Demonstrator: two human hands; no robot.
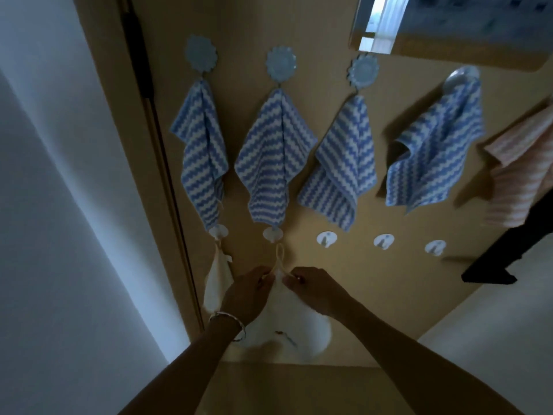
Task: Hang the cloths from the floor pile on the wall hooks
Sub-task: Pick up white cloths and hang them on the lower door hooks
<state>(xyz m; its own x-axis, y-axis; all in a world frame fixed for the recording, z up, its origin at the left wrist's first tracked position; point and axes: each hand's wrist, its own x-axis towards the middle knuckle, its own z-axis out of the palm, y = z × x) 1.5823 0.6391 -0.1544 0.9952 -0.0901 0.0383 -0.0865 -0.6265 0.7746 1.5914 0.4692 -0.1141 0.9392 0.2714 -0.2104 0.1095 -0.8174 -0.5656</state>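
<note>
Both hands are up at the tan wall (254, 25). The left hand (250, 290) and the right hand (311, 287) each pinch the top of a fluffy white cloth (287, 324), one either side of its cream hanging loop (279, 259). The loop stands nearly upright, its top just below and slightly right of a small round white hook (273, 234); I cannot tell whether it is over the hook. Both hands look about equally near. A second white cloth (217, 283) hangs from the next hook to the left, and three round hooks (326, 238) to the right are bare. Four blue-and-white zigzag cloths (270, 151) hang from flower-shaped blue hooks (281, 62) above.
</note>
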